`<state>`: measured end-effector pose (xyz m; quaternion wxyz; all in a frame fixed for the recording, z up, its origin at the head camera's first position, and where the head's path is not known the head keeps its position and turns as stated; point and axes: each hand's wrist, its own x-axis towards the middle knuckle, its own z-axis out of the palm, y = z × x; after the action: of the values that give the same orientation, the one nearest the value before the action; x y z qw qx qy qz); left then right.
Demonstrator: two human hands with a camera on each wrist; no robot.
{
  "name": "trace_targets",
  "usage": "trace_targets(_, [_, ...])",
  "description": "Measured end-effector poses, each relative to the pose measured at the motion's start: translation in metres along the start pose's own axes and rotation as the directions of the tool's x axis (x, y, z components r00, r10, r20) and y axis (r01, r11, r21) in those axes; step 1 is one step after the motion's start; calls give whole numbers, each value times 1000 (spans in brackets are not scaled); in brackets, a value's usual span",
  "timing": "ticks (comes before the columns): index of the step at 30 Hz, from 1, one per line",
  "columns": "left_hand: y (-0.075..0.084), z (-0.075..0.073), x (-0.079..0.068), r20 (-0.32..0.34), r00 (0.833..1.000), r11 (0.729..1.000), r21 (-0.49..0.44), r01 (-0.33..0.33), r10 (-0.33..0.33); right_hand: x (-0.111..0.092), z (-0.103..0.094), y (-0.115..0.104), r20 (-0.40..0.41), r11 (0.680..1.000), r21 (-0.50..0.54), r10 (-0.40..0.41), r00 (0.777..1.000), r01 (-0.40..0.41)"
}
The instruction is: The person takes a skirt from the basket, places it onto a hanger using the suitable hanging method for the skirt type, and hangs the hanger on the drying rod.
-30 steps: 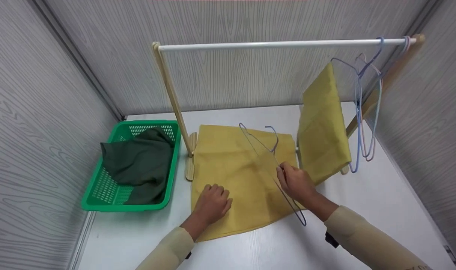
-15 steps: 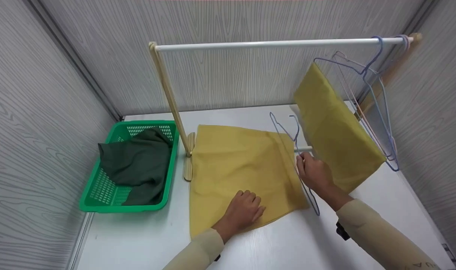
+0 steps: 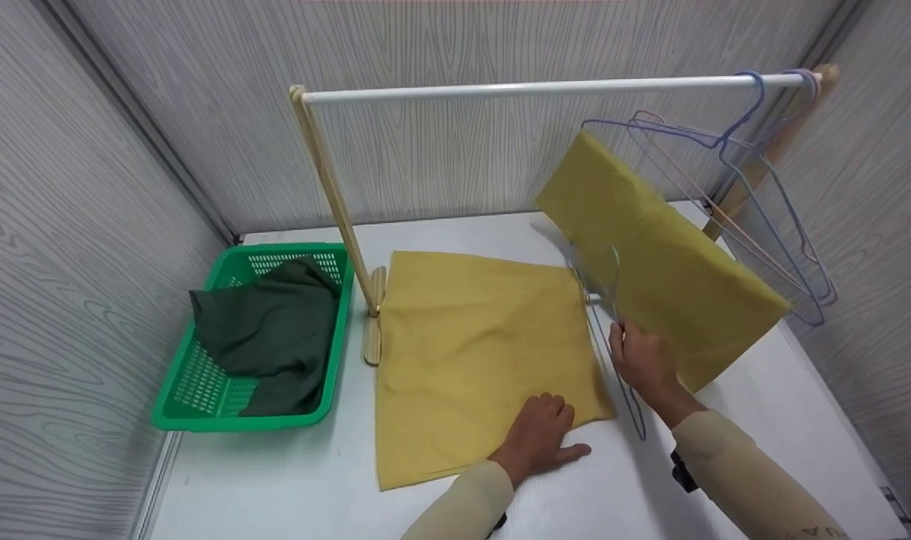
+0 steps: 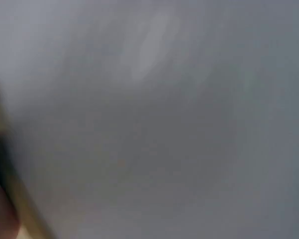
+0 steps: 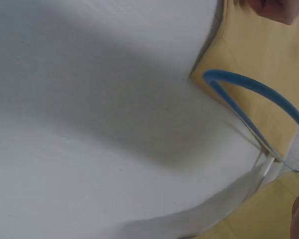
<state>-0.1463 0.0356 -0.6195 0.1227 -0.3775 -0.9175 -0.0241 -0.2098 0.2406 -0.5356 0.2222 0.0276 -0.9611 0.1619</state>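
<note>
A yellow cloth (image 3: 477, 337) lies spread flat on the white table. My left hand (image 3: 541, 435) rests on its front right part, fingers extended and thumb pointing out over the table. In my right hand (image 3: 645, 362) I grip a blue wire hanger (image 3: 612, 352), held tilted just beyond the cloth's right edge. The right wrist view shows the end of this hanger (image 5: 253, 87) over the cloth's corner (image 5: 214, 64). Beside my right hand, a second yellow cloth (image 3: 642, 247) hangs from a purple hanger (image 3: 654, 129) on the rack. Blur fills most of the left wrist view.
A white rail (image 3: 522, 88) on wooden posts (image 3: 331, 199) spans the back. More hangers (image 3: 785, 217) hang at its right end. To the left stands a green basket (image 3: 172, 416) holding a dark green cloth (image 3: 275, 330). Wood-patterned walls (image 3: 462, 165) enclose the table.
My left hand has slid right across the cloth, and its fingers have straightened. My right hand has carried the hanger right, off the cloth. The hanging yellow cloth has swung round to face more forward.
</note>
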Motion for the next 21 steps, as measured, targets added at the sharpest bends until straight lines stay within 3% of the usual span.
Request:
trace_targets(2, [3, 9, -3, -17, 999, 999, -3, 33, -33, -6, 5, 4, 11, 1000, -7, 10, 1000, -10])
trace_targets(5, [4, 14, -4, -104, 993, 998, 14, 53, -51, -11, 12, 10, -22, 1000, -8, -10, 1000, 10])
trace_targets(7, [5, 13, -3, -146, 989, 996, 75, 44, -33, -13, 15, 14, -58, 999, -11, -35, 998, 35])
trace_targets(9, [6, 10, 0, -145, 989, 985, 169, 27, -2, -14, 17, 17, -80, 998, -9, -60, 995, 59])
trace_targets(12, [9, 1, 8, -58, 998, 963, 270, 0, 17, -16, 18, 21, -76, 997, -4, -78, 994, 78])
trace_targets(15, [14, -8, 19, 99, 995, 962, 272, -15, -13, -22, 20, 25, -51, 996, -11, -85, 995, 84])
trace_targets(18, [20, -15, 29, 246, 967, 974, 224, 15, -72, -29, 25, 27, -15, 998, -16, -55, 998, 54])
trace_targets(21, [23, -19, 35, 339, 928, 979, 176, 101, -156, -34, 28, 26, 25, 1000, 4, 6, 1000, -6])
